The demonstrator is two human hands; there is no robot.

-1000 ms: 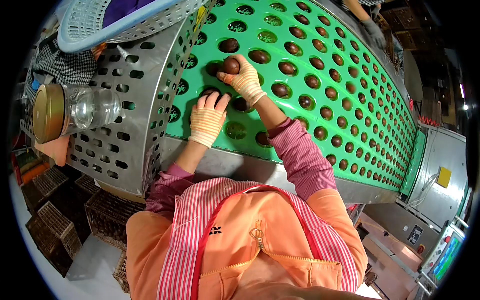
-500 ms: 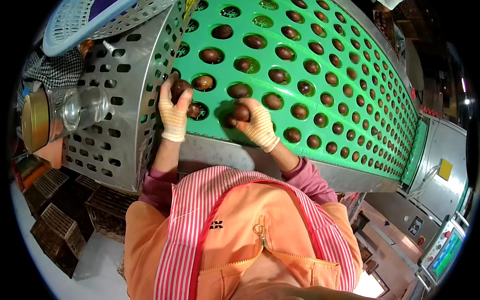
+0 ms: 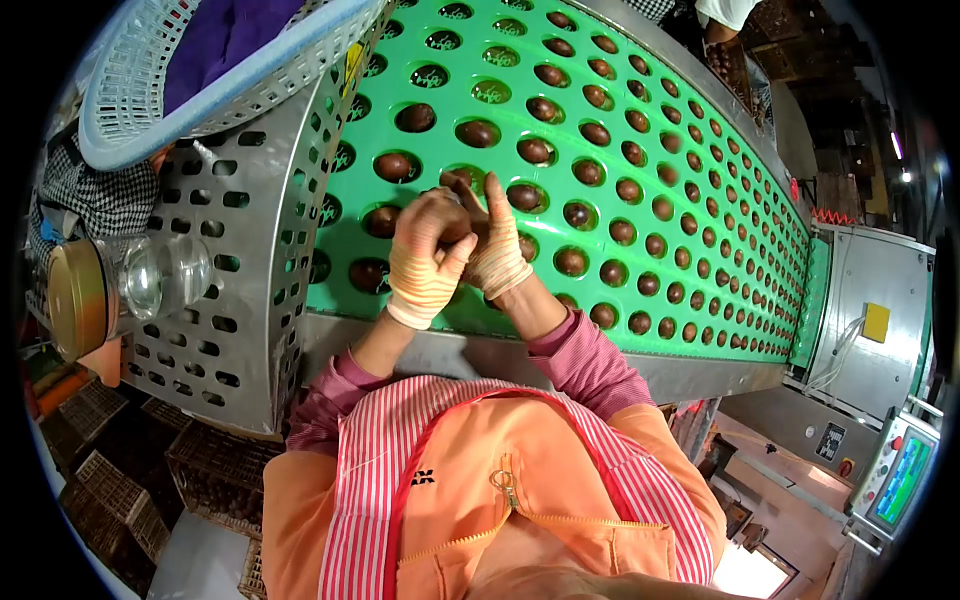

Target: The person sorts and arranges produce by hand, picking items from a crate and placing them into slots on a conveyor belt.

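Dark brown round items sit in the round pockets of a green tray surface. My left hand, in a striped glove with bare fingertips, is curled with its fingers pressed together over the tray; what it holds, if anything, is hidden. Right beside it, my right hand has its index finger raised and its palm turned toward the left hand. The two hands meet or overlap at the fingers, and a dark shape between them is too unclear to name. Left of them, brown items fill several pockets.
A perforated metal guard borders the tray on the left, with a lidded glass jar and a blue basket holding purple cloth. A control panel stands at right. Another person's arm is at the top.
My left hand has moved right, away from the metal guard, and my right hand slightly left, bringing them together. The item seen in the left hand earlier is no longer clearly visible. The camera view has shifted.
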